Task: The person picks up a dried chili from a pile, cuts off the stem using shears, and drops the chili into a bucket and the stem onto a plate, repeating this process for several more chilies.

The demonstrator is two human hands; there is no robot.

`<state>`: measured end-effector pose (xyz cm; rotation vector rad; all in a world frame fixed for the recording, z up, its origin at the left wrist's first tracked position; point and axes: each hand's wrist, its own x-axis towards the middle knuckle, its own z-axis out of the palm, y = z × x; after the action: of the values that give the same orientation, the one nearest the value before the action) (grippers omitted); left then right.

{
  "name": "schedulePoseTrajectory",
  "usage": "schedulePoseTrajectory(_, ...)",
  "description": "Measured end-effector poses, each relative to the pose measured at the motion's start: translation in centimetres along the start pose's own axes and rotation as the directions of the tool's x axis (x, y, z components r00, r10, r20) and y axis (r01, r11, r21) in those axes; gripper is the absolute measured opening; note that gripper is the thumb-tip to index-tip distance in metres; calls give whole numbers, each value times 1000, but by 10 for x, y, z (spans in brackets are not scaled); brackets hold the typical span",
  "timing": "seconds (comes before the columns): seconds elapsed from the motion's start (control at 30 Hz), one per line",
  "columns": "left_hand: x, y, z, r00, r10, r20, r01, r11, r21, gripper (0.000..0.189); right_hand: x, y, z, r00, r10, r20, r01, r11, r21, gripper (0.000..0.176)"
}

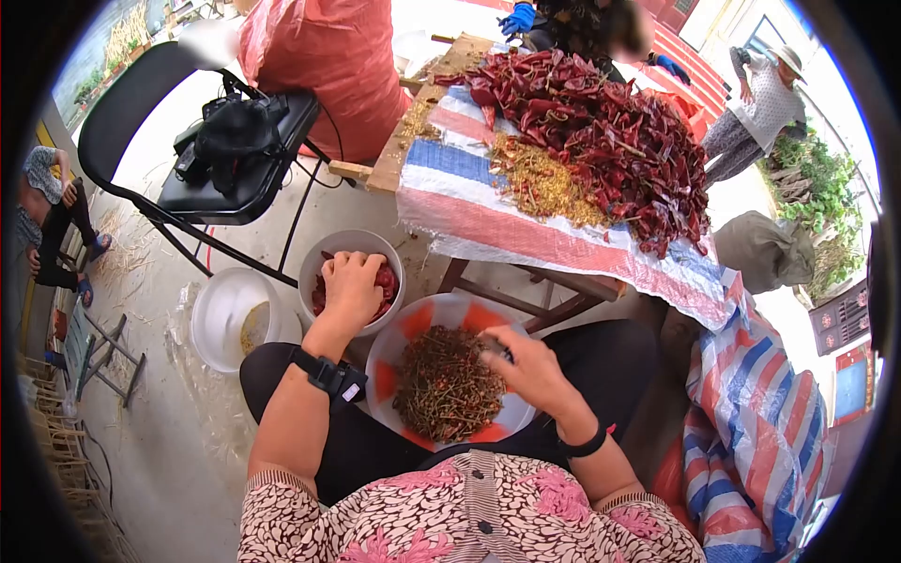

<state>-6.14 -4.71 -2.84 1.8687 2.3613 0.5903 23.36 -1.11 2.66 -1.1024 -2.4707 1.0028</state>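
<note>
My left hand (351, 281) reaches into a white bucket (398, 255) of dark red dried chili pieces (386, 280); its fingertips are bent down among them and partly hidden. Over the right part of a wide basin (379, 371) on my lap hovers my right hand (527, 364), fingers curled, with something small and dark near the fingertips that I cannot make out. The basin, white with orange patches, holds a heap of thin brown stems (449, 387) mixed with red bits.
A table with a striped sheet (450, 202) carries piled dried chilies (601, 122) and yellow seeds (544, 178). Left are a white tub (211, 319), a black chair (235, 192) and a seated person (56, 206). A blue-gloved person (572, 19) and a standing person (755, 108) are behind.
</note>
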Motion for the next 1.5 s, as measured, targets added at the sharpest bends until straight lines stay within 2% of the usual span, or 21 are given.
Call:
schedulePoseTrajectory(0.07, -1, 4, 1, 999, 24, 29, -23, 1000, -17, 27, 21, -1, -22, 982, -25, -189, 33, 999, 39, 29)
schedulePoseTrajectory(0.17, 10, 18, -7, 974, 11, 226, 34, 980, -194, 16, 73, 9, -63, 915, 18, -403, -1, 999, 42, 29)
schedulePoseTrajectory(0.2, 11, 16, 1, 989, 35, 143, -5, 979, -205, 13, 94, 15, -78, 890, -11, -457, -22, 997, -69, 29)
schedulePoseTrajectory(0.23, 12, 16, 6, 987, 74, 145, -38, 971, -234, 16, 119, 31, -86, 809, -138, -571, 33, 981, -191, 28)
schedulePoseTrajectory(0.3, 16, 15, 12, 978, 150, 141, -104, 951, -291, 24, 162, 40, -109, 794, -158, -587, -29, 955, -296, 24)
schedulePoseTrajectory(0.33, 12, 21, 10, 984, 178, 34, -166, 963, -214, 34, 183, 43, -117, 788, -170, -591, -61, 935, -349, 23)
schedulePoseTrajectory(0.43, 16, 22, 13, 974, 189, 124, -179, 980, -90, 38, 241, 53, -127, 799, -121, -588, -215, 857, -468, 21)
schedulePoseTrajectory(0.47, 20, 21, 17, 963, 138, 232, -118, 988, -99, 36, 256, 58, -127, 814, -107, -570, -239, 834, -497, 22)
schedulePoseTrajectory(0.57, 27, 20, 22, 923, 143, 357, -114, 988, -102, 34, 294, 65, -129, 857, -67, -511, -283, 768, -575, 26)
schedulePoseTrajectory(0.7, 33, 23, 18, 906, 165, 389, -140, 986, -91, 30, 323, 80, -129, 902, -30, -430, -286, 705, -649, 31)
schedulePoseTrajectory(0.8, 37, 23, 21, 933, 174, 314, -144, 983, -116, 24, 324, 75, -128, 909, -23, -416, -289, 684, -669, 28)
schedulePoseTrajectory(0.9, 43, 28, 17, 963, 154, 220, -101, 968, -232, 23, 316, 71, -132, 796, -138, -589, -266, 794, -546, 27)
schedulePoseTrajectory(0.93, 45, 32, 13, 972, 142, 186, -86, 955, -284, 23, 314, 72, -131, 714, -234, -660, -201, 834, -514, 27)
schedulePoseTrajectory(0.97, 47, 35, 11, 982, 144, 122, -88, 921, -379, 23, 313, 75, -133, 715, -216, -665, -77, 921, -382, 26)
schedulePoseTrajectory(1.03, 48, 41, 7, 992, 123, -7, -106, 825, -555, 24, 302, 66, -135, 721, -184, -668, 177, 981, -79, 25)
schedulePoseTrajectory(1.07, 49, 43, 2, 994, 88, 66, -18, 720, -693, 29, 285, 54, -130, 749, -131, -649, 325, 927, 188, 18)
schedulePoseTrajectory(1.17, 51, 54, -3, 975, 102, -199, -221, 579, -785, 38, 216, -3, -104, 870, 33, -491, 288, 775, 562, 13)
schedulePoseTrajectory(1.23, 52, 64, -11, 902, 104, -419, -390, 611, -689, 44, 182, -13, -74, 935, 32, -353, 236, 685, 689, 10)
schedulePoseTrajectory(1.27, 52, 68, -13, 848, 111, -519, -465, 627, -626, 48, 165, -28, -58, 941, 47, -334, 209, 698, 685, 9)
schedulePoseTrajectory(1.37, 47, 74, -11, 880, 139, -455, -453, 540, -710, 49, 137, -28, -11, 952, 54, -302, 172, 720, 672, 9)
schedulePoseTrajectory(1.5, 41, 76, -9, 947, 206, -247, -318, 486, -814, 40, 110, -40, 5, 951, 111, -287, 159, 620, 768, 13)
